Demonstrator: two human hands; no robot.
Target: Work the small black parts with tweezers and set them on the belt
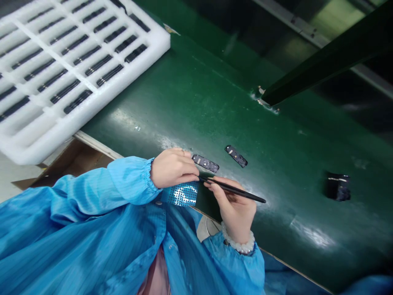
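Note:
My right hand grips black tweezers like a pen, their tips pointing left toward the fingers of my left hand. My left hand is closed, thumb and fingers pressed together by the tips; whatever they pinch is hidden. Just below it lies a shiny blue sheet with rows of small dark dots, at the table's near edge and partly covered by the hand. A narrow black plastic housing rests just beyond my left fingertips. A second similar housing lies apart, farther right.
On the left, a white foam tray holds many slim black parts in slots and overhangs the table edge. A cardboard box is below it. A small black stack sits right on the green table. A dark post rises behind.

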